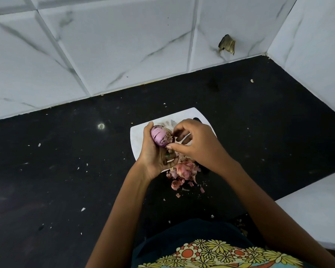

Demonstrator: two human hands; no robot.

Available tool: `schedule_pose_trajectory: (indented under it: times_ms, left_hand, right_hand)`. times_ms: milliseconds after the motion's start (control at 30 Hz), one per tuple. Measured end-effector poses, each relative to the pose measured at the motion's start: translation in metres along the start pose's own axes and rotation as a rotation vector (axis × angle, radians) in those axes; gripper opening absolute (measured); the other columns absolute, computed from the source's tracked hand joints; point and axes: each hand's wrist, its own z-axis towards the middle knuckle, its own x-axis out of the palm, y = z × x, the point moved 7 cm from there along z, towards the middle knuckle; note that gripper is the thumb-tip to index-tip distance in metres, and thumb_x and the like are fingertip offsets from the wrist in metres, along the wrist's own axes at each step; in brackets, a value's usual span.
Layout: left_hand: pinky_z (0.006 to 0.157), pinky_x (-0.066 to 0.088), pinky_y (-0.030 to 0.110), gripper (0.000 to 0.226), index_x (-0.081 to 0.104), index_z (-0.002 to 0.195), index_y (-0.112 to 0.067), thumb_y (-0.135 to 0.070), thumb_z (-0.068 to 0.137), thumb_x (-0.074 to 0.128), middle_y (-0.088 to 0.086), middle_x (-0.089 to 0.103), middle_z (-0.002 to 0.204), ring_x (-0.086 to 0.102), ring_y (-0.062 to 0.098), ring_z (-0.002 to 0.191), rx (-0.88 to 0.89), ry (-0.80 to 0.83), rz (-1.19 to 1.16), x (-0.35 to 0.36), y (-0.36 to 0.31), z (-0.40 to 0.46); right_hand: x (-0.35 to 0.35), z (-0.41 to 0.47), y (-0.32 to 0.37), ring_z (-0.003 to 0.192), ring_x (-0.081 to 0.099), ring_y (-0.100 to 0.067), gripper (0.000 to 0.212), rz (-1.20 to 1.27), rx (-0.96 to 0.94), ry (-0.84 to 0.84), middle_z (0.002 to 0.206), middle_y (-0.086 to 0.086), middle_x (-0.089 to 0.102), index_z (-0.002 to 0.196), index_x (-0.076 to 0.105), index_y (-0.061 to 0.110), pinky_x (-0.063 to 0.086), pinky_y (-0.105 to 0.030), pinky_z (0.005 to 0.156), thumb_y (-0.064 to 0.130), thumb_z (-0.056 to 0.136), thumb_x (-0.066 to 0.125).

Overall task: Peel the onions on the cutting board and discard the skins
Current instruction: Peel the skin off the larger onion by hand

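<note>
My left hand (155, 157) grips a purple onion (160, 137) with dark specks, held above the white cutting board (138, 136). My right hand (195, 142) is just right of the onion, its thumb and forefinger pinching at the onion's lower right side where a bit of skin shows. A heap of pinkish peeled skins (184, 171) lies at the board's near edge and spills onto the black counter (66, 161). A dark handle (197, 119), perhaps a knife's, peeks out behind my right hand; most of it is hidden.
White marbled tile walls (104, 45) close the counter at the back and right, meeting in a corner. A brown scrap (227, 44) sticks to the back wall. Small skin flecks dot the counter. A white ledge (317, 209) sits at the lower right.
</note>
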Motion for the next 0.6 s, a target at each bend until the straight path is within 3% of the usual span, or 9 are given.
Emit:
schedule_pose_trajectory:
  times_ms: [100, 200, 400, 600]
  left_hand:
    - [0.061, 0.039, 0.027, 0.070, 0.062, 0.080, -0.016, -0.076, 0.082, 0.025, -0.002, 0.048, 0.058, 0.044, 0.010, 0.053, 0.040, -0.020, 0.052, 0.0011, -0.0049, -0.0033]
    - [0.060, 0.039, 0.026, 0.068, 0.059, 0.075, -0.014, -0.073, 0.083, 0.026, -0.004, 0.047, 0.049, 0.044, 0.008, 0.045, 0.045, -0.055, 0.089, -0.0005, -0.0061, -0.0033]
    - [0.061, 0.038, 0.027, 0.068, 0.056, 0.071, -0.012, -0.072, 0.082, 0.027, -0.002, 0.040, 0.054, 0.035, 0.011, 0.051, 0.033, -0.070, 0.088, -0.0024, -0.0056, -0.0012]
    - [0.066, 0.039, 0.030, 0.069, 0.057, 0.064, -0.013, -0.074, 0.080, 0.028, 0.001, 0.042, 0.064, 0.038, 0.013, 0.062, 0.030, -0.081, 0.123, -0.0029, -0.0082, 0.0019]
  right_hand:
    - [0.0011, 0.0014, 0.0017, 0.078, 0.063, -0.009, 0.033, -0.023, -0.006, -0.012, 0.089, 0.000, 0.066, 0.102, 0.069, 0.008, 0.050, -0.017, 0.070, 0.018, 0.072, 0.081]
    - [0.0025, 0.0040, 0.0017, 0.076, 0.066, -0.013, 0.026, -0.043, -0.034, 0.024, 0.088, -0.007, 0.070, 0.097, 0.072, 0.004, 0.054, -0.026, 0.072, 0.014, 0.074, 0.079]
    - [-0.0013, 0.0071, 0.0072, 0.069, 0.066, -0.019, 0.009, -0.114, -0.139, 0.043, 0.077, -0.010, 0.071, 0.084, 0.076, 0.002, 0.054, -0.040, 0.067, 0.009, 0.079, 0.072]
    - [-0.0012, 0.0022, 0.0107, 0.062, 0.062, -0.019, 0.005, -0.146, -0.175, -0.113, 0.069, -0.008, 0.068, 0.076, 0.073, 0.001, 0.054, -0.041, 0.058, 0.005, 0.076, 0.070]
